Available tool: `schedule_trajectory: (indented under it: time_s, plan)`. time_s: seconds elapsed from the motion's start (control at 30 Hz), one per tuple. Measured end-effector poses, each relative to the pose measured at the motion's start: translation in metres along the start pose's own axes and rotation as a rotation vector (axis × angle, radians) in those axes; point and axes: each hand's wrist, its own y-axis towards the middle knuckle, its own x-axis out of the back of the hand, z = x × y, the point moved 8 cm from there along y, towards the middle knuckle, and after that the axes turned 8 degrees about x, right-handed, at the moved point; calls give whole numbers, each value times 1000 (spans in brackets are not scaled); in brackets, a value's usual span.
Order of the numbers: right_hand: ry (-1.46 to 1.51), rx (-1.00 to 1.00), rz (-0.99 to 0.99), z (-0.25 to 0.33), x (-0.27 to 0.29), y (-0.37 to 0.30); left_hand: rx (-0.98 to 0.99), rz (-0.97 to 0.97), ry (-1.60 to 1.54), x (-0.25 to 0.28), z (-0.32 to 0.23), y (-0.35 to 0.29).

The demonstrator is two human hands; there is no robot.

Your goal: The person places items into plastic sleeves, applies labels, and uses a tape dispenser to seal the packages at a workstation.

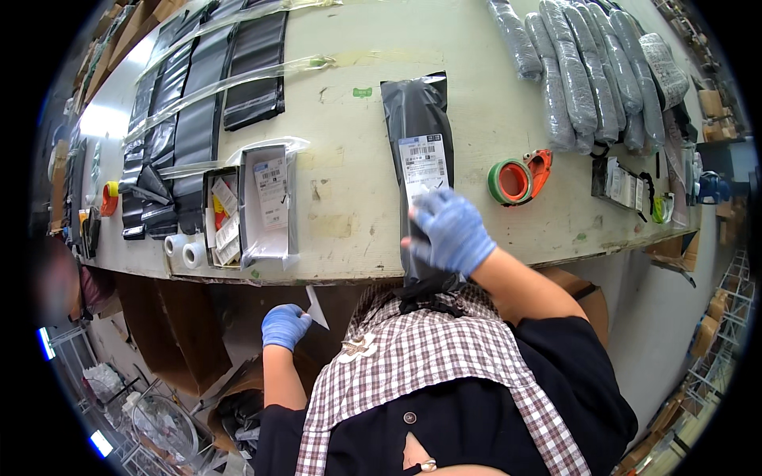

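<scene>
Apparently, label-smoothing is being done: the right hand [452, 232] is lying over the label [425, 161] on the black parcel [417, 111], its grip resting apart. The left hand [286, 327] is pinching a white slip [317, 309] off the front edge of the bench [341, 174]; the parcel is lying against mid-edge. Next move is probably calling for even pressure. Counting: one parcel, one label, one slip, two white rolls [194, 255], one orange dispenser [540, 170].

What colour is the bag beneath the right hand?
The bag is dark grey to black: head view.
</scene>
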Motion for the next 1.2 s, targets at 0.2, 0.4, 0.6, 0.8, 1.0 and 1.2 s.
schedule_trajectory:
  time_s: [0.2, 0.4, 0.6, 0.8, 1.0, 1.2]
  plan:
    - [-191, -186, -22, -20, -16, 35, -259, -274, -44, 33, -65, -27]
    - [-300, -420, 141, -73, -40, 68, -713, -400, -403, 48, -148, -65]
    - [208, -59, -132, 15, -28, -115, -822, -368, -596, 35, -216, -77]
    - [-466, -294, -158, -132, 42, -122, -752, -327, -637, 18, -251, -80]
    - [-250, -253, -306, -104, 75, -133, -478, 219, -632, -36, -250, -70]
    - [1310, -741, -1379, -69, 34, -242, -716, -448, -430, 3, -230, -103]
